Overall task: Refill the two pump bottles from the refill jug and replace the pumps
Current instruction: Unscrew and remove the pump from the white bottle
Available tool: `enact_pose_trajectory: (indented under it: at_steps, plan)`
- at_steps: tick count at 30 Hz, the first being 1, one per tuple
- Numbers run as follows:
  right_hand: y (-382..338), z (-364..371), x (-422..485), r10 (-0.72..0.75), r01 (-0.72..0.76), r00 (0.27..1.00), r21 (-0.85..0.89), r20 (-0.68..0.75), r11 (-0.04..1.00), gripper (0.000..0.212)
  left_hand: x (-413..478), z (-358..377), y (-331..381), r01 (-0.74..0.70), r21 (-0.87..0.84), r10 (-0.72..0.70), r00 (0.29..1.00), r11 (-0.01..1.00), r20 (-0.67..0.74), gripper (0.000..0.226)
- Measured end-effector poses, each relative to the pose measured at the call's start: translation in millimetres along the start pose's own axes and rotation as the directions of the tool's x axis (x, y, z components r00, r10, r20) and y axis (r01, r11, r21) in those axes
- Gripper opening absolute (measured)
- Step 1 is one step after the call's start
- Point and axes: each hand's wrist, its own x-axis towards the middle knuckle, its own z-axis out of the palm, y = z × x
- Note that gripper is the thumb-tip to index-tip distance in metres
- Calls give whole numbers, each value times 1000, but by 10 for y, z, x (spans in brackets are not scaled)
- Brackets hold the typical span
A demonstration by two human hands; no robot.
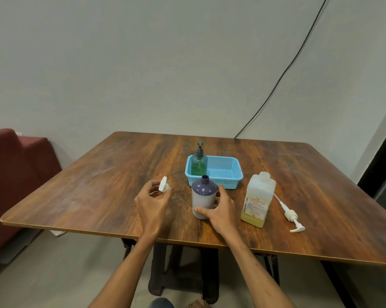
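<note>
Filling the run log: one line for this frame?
left hand: holds white cap | right hand: grips open purple bottle | jug: open, upright | pump: on table | green bottle: in basket

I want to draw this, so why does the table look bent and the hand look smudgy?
In the head view, the wide lens bows the table edges; the left hand and the white cap it holds look softly blurred, likely from motion; the dark bottle and the yellow jug appear sharper; lighting is even, shadows faint.
</note>
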Motion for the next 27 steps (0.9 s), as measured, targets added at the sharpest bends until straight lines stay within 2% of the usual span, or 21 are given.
enact_pose_trajectory:
  at_steps: [5,15,27]
  plan:
    - [0,-1,3,2,-2,1000,-1,-4,1000,91,-106,10,-231,-12,148,2,998,989,66,22]
    - [37,31,20,19,-19,1000,-31,-13,999,98,-229,11,-374,34,303,-81,986,952,145,25]
    - [58,60,-14,11,-14,999,-56,-46,998,96,-231,6,-349,71,300,-120,981,951,151,32]
